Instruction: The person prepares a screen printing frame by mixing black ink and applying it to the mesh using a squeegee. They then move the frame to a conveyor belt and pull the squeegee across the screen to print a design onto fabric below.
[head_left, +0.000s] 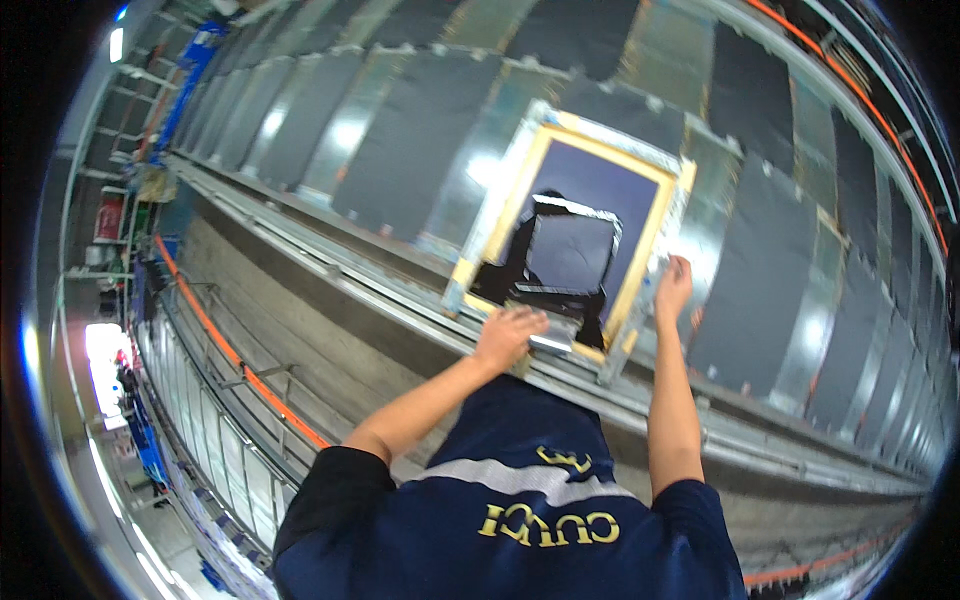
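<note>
My left hand (508, 335) is closed on a silvery flat piece (553, 336), its exact kind unclear, at the lower edge of a framed panel. The dark bluish panel (590, 172) is bordered by yellow tape (540, 165). Inside the border, a smaller dark rectangle (570, 250) has a whitish, uneven edge, with glossy black patches (515, 250) around it. My right hand (675, 288) is raised just right of the taped border, its fingers curled together. Whatever those fingers may hold is too small to make out.
A long wall of metal (465, 170) with dark grey sheets (400, 135) stretches to both sides. A metal ledge (390, 290) runs along its foot, right in front of me. Behind on the left, an orange rail (220, 345) borders a walkway.
</note>
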